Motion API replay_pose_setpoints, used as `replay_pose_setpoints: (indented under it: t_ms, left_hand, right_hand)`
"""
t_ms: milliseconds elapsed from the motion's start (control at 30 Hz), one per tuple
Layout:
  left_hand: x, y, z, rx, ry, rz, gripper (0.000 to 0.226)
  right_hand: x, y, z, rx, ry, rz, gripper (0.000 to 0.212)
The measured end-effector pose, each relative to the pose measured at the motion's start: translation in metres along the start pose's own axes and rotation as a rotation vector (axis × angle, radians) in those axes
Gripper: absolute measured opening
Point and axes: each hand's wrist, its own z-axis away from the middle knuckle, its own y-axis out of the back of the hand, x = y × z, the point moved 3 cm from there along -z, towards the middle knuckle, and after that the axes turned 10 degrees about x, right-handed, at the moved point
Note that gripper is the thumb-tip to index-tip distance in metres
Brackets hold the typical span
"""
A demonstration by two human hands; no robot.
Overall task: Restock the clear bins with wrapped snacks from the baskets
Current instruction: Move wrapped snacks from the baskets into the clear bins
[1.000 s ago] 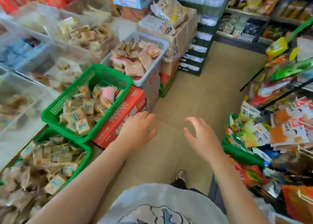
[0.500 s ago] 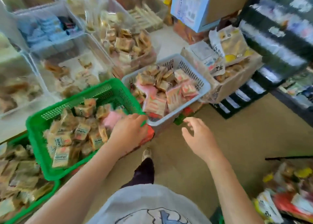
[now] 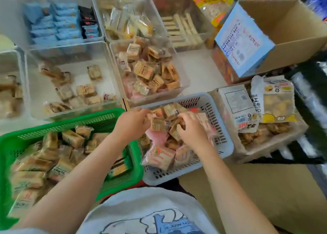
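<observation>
Both hands work inside the grey slotted basket (image 3: 219,127), the landmark for all positions below; the left hand (image 3: 131,122) enters at its far-left corner with fingers curled round brown wrapped snacks (image 3: 157,124); the right hand (image 3: 192,133) sits at the basket's centre, fingers bent down and closed on a cluster of the same brown packets; blur hides how many each hand holds. Pink-wrapped snacks (image 3: 156,156) lie in the near part of the basket, below both hands. Left of the basket, touching it, stands a green basket (image 3: 70,119) filled with tan wrapped cakes; the left forearm crosses its right edge. Directly beyond the basket sits a clear bin (image 3: 184,85) well filled with brown and pink packets; beyond and left sits a second clear bin (image 3: 30,95) holding only a scatter of packets. Right of the basket rests a clear tub with a bagged snack pack (image 3: 277,101) lying across it. Far right, beyond the tub, stands an open cardboard box (image 3: 286,33).
</observation>
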Motion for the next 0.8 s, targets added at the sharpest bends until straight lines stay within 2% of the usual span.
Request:
replay_pose_setpoints:
  t_ms: [200, 300, 367, 467, 567, 633, 700, 800]
  left_hand:
    - [-0.023, -0.002, 0.000, 0.064, 0.227, 0.024, 0.039]
    - [-0.027, -0.003, 0.003, 0.074, 0.296, 0.028, 0.043]
    - [-0.026, -0.003, 0.000, 0.075, 0.328, 0.021, 0.044]
    - [-0.010, 0.000, -0.012, 0.107, 0.316, 0.005, 0.044]
    - [0.022, 0.005, -0.028, 0.137, 0.242, 0.125, 0.057]
    - [0.046, 0.009, -0.040, 0.146, 0.194, 0.260, 0.070]
    - [0.064, 0.009, -0.051, 0.147, 0.159, 0.301, 0.079]
    - [0.078, 0.006, -0.058, 0.179, 0.133, 0.242, 0.085]
  right_hand:
    - [0.009, -0.065, -0.071, -0.187, 0.235, 0.270, 0.079]
    - [0.020, -0.069, -0.094, -0.146, 0.313, 0.208, 0.067]
    - [0.023, -0.055, -0.103, -0.122, 0.266, 0.006, 0.050]
    - [0.030, -0.019, -0.105, -0.089, -0.046, -0.464, 0.030]
    - [0.038, 0.004, -0.103, -0.164, -0.347, -0.946, 0.031]
    - [0.037, 0.014, -0.103, -0.262, -0.420, -1.199, 0.028]
    - [0.034, 0.020, -0.105, -0.335, -0.413, -1.285, 0.024]
    - [0.027, 0.017, -0.110, -0.395, -0.323, -1.186, 0.025]
